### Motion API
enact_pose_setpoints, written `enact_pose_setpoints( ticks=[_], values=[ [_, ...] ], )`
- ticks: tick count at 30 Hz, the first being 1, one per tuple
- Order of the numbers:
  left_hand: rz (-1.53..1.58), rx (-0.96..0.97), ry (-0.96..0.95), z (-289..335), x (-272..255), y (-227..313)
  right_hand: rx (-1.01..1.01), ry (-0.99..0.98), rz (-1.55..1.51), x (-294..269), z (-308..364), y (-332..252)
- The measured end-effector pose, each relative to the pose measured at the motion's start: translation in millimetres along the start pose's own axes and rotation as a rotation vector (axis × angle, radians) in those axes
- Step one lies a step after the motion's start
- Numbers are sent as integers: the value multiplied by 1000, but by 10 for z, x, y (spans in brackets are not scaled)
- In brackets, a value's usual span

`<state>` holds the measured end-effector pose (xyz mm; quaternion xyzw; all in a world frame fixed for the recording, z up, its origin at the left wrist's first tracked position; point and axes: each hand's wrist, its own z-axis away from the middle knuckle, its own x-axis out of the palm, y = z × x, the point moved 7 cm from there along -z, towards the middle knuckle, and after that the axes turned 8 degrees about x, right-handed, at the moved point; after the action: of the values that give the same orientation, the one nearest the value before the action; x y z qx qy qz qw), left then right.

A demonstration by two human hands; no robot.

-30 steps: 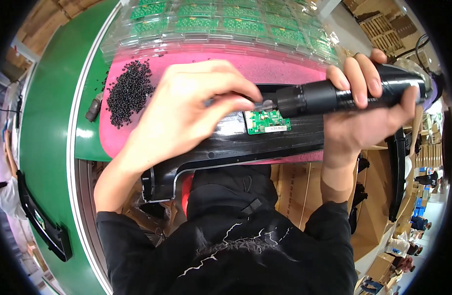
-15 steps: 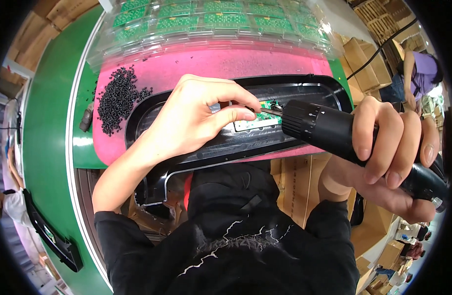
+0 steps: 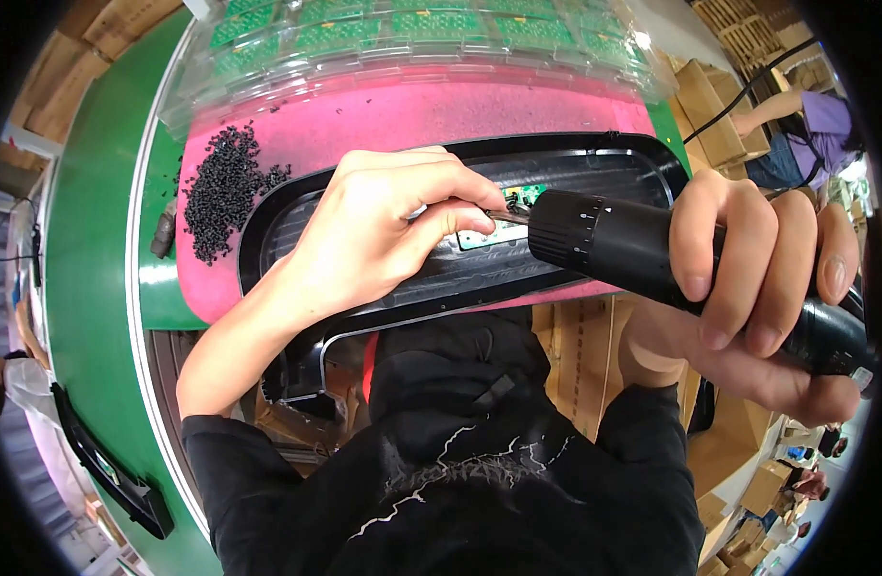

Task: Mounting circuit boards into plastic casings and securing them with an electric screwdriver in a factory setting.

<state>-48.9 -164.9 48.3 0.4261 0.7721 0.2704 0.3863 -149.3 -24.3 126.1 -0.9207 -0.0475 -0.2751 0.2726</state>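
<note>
My right hand (image 3: 748, 278) wraps around a black electric screwdriver (image 3: 633, 245), held tilted with its bit pointing left. The bit (image 3: 515, 217) reaches the fingertips of my left hand (image 3: 393, 216), whose thumb and forefinger are pinched together; whatever small piece they hold is hidden. Both hands are over a long black plastic housing (image 3: 383, 302) with a raised rim. Inside it, beneath the bit, lies a green circuit board (image 3: 474, 240), partly covered by my left fingers and the screwdriver's head.
A heap of tiny black screw-like pieces (image 3: 220, 197) lies on the pink mat (image 3: 364, 120) at left, beside a small dark lump (image 3: 162, 233). Clear plastic trays of green boards (image 3: 422, 38) stand at the back. Another black housing (image 3: 109, 466) rests on the green table (image 3: 90, 259). A person in purple (image 3: 825, 125) is at right.
The screwdriver has moved slightly left, so its head is nearer my left fingertips. My left hand keeps its pinch. At the right, the person in purple has stretched an arm toward a cardboard box.
</note>
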Motion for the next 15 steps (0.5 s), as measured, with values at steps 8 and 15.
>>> enact_pose_setpoints(
  ticks=[8, 15],
  values=[
    [-182, -32, -132, -10, 29, -121, 305, -59, 225, -210, -167, -104],
    [-224, -93, -239, 88, 167, -263, 422, 97, 434, -744, -55, 198]
  ],
)
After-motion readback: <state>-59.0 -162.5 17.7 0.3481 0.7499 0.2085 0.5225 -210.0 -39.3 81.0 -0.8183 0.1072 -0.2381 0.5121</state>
